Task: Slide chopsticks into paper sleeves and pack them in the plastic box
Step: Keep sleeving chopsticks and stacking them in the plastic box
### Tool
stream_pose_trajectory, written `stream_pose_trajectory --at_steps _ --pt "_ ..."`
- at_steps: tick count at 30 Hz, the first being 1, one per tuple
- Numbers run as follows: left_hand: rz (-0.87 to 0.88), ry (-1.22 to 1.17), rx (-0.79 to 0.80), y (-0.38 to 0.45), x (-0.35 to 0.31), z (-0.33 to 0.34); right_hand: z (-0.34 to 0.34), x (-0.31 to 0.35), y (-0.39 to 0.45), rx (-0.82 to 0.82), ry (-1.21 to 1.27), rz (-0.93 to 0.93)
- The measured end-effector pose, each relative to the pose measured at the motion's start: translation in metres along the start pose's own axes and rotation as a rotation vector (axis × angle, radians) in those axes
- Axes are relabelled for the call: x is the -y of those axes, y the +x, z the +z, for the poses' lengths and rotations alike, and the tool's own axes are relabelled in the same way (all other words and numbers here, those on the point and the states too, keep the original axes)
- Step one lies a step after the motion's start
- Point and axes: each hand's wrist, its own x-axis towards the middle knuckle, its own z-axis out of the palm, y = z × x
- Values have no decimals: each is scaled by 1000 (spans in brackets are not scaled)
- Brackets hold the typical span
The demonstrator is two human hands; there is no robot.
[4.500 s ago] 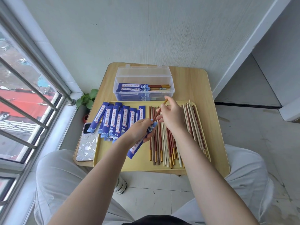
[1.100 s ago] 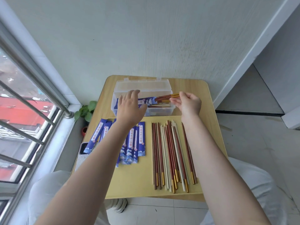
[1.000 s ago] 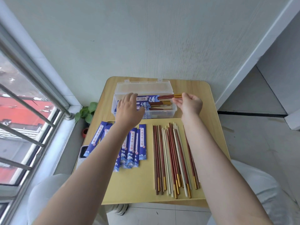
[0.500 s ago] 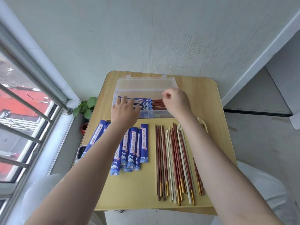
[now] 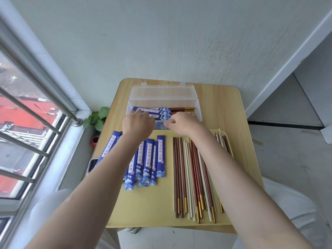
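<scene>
Clear plastic box (image 5: 197, 112), rectangular, translucent walls, hinged lid open and leaning back, sits at far side of small wooden table (image 5: 239, 123) with rounded corners and light grain. Inside the box: sleeved chopsticks (image 5: 161, 110) lying flat lengthwise, blue sleeves to the left, bare red-brown and gold ends sticking out right. Just in front of the box, a pale yellow tray (image 5: 152, 209), smooth, matte, with a low raised rim. On its left half, empty paper sleeves (image 5: 150, 159): flat, glossy blue with white wave print and a white strip of red characters, fanned and overlapping. On its right half, loose chopsticks (image 5: 186, 177) in a rough parallel bundle, thin straight sticks, dark brown, red and cream, several gold-tipped at the near ends.

Left hand (image 5: 137, 124) reaches forward palm down over the box's near wall, fingers bent down into the box onto the sleeved sets; whether it grips one, cannot tell. Right hand (image 5: 183, 123) beside it at the near wall, back up, fingers curled under at the front edge; what, if anything, it pinches is hidden. Hands near each other, not touching. Both forearms bare, stretched over the tray.

Phone (image 5: 92, 164) at table's left edge, partly under the left forearm. Potted green plant (image 5: 96, 117) on the floor beside a barred window (image 5: 27, 123).
</scene>
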Motion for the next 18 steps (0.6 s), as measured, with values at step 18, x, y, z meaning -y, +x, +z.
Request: stream_pose_trajectory --at_steps 18 --pt "-260 -89 53 -87 17 28 75 35 -76 36 23 158"
